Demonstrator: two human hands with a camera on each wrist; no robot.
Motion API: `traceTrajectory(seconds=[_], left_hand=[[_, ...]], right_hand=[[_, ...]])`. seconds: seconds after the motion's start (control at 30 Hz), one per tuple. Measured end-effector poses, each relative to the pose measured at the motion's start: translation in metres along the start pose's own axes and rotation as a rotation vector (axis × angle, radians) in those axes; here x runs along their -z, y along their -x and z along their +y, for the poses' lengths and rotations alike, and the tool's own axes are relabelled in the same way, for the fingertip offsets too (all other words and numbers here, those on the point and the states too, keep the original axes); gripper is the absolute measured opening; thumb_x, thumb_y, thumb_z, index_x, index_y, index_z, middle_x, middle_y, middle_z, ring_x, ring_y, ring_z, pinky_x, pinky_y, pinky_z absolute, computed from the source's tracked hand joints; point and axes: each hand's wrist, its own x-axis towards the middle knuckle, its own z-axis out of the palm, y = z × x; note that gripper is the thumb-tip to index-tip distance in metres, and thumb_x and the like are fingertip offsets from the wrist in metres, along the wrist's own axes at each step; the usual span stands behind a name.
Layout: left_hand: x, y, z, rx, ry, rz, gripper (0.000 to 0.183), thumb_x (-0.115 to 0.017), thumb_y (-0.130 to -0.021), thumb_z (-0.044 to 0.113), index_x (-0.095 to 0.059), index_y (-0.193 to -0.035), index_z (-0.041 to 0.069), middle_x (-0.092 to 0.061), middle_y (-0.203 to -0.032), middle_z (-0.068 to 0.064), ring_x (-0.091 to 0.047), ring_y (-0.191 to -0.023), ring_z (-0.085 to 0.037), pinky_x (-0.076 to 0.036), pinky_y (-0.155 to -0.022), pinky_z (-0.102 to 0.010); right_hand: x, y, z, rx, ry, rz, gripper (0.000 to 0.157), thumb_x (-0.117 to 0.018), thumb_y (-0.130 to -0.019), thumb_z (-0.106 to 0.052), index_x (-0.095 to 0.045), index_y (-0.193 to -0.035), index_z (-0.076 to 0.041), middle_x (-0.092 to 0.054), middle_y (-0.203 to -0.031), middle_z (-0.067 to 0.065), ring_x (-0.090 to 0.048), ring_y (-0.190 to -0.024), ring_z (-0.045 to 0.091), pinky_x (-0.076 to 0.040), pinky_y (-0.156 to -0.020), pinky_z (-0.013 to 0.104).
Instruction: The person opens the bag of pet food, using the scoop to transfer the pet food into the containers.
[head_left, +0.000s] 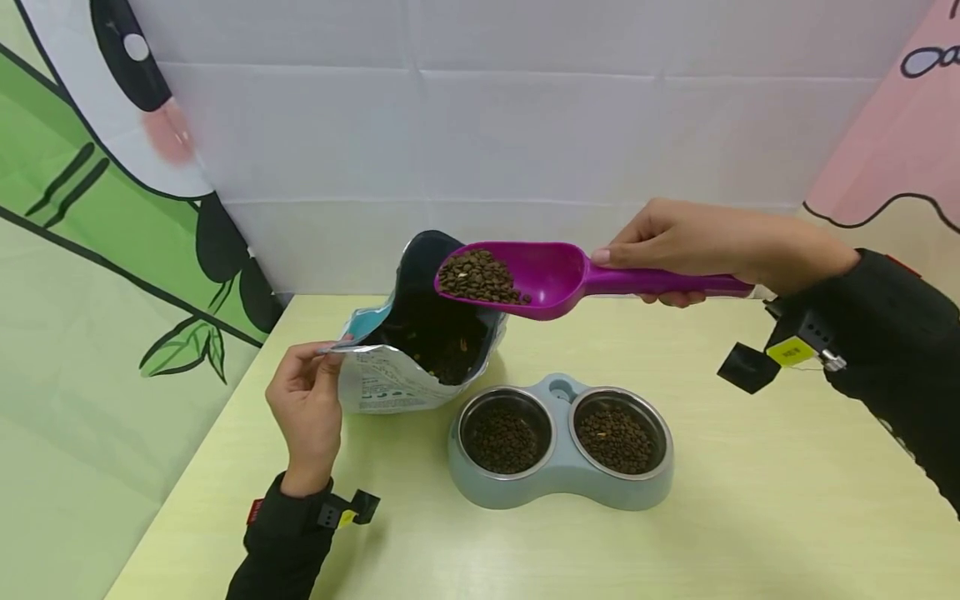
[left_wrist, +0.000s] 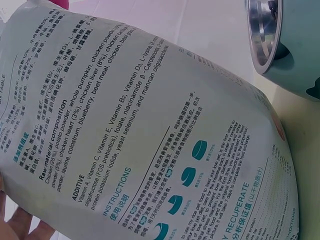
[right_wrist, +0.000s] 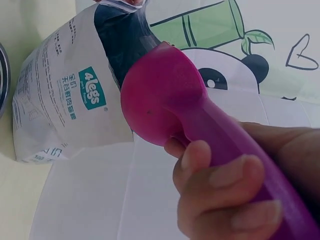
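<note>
My right hand grips the handle of a magenta scoop, which carries brown kibble near its front lip. The scoop overlaps the open mouth of a pet food bag in the head view. At the bag's left edge, my left hand pinches the rim between thumb and fingers. More kibble shows inside the dark bag mouth. In the left wrist view the bag's printed back fills most of the frame. Seen from the right wrist, fingers curl round the scoop handle, and the scoop's underside faces the camera.
A blue-grey double feeder stands right of the bag on the pale yellow table. Its left steel bowl and right steel bowl both contain kibble. Behind the table hangs a cartoon-printed backdrop.
</note>
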Motion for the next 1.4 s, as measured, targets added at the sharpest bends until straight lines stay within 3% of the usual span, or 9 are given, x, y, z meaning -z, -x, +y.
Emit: traceTrajectory(seconds=[0.4, 0.67, 0.77, 1.17, 1.4], left_hand=[[0.004, 0.000, -0.002, 0.020, -0.049, 0.022, 0.012, -0.058, -0.085, 0.002, -0.058, -0.090, -0.009, -0.063, -0.088, -0.010, -0.061, -0.082, -0.019, -0.047, -0.078, -0.023], [0.007, 0.000, 0.000, 0.021, -0.081, 0.031, 0.012, -0.058, -0.085, 0.002, -0.058, -0.091, -0.008, -0.063, -0.088, -0.009, -0.061, -0.081, -0.018, -0.047, -0.076, -0.022], [0.007, 0.000, 0.001, 0.007, -0.063, 0.029, 0.011, -0.058, -0.084, 0.001, -0.058, -0.091, -0.008, -0.063, -0.088, -0.008, -0.061, -0.082, -0.017, -0.047, -0.077, -0.021], [0.011, -0.003, 0.004, -0.012, -0.009, 0.027, 0.010, -0.058, -0.083, -0.001, -0.057, -0.091, -0.008, -0.063, -0.088, -0.008, -0.062, -0.085, -0.017, -0.047, -0.082, -0.022], [0.013, -0.003, 0.006, 0.002, -0.035, 0.019, 0.011, -0.057, -0.084, 0.000, -0.058, -0.092, -0.008, -0.063, -0.088, -0.008, -0.061, -0.086, -0.019, -0.046, -0.082, -0.023]], right_hand=[[0.015, 0.018, 0.019, -0.003, 0.017, 0.041, 0.033, -0.041, -0.096, -0.034, -0.061, -0.109, -0.011, -0.057, -0.070, 0.016, -0.050, -0.047, 0.023, -0.047, -0.044, 0.032], [0.026, 0.030, 0.044, 0.029, 0.004, 0.012, 0.032, -0.037, -0.098, -0.029, -0.060, -0.110, -0.010, -0.057, -0.069, 0.016, -0.050, -0.047, 0.023, -0.047, -0.043, 0.033], [0.029, 0.036, 0.053, -0.003, -0.012, 0.009, 0.033, -0.037, -0.098, -0.030, -0.060, -0.109, -0.010, -0.057, -0.068, 0.016, -0.050, -0.047, 0.022, -0.047, -0.043, 0.034], [0.026, 0.045, 0.089, -0.070, -0.053, 0.033, 0.030, -0.038, -0.098, -0.026, -0.062, -0.106, -0.009, -0.054, -0.065, 0.016, -0.047, -0.045, 0.020, -0.046, -0.042, 0.031], [0.016, 0.040, 0.106, -0.068, -0.087, -0.010, 0.029, -0.040, -0.098, -0.025, -0.062, -0.107, -0.009, -0.055, -0.066, 0.014, -0.049, -0.048, 0.017, -0.046, -0.043, 0.028]])
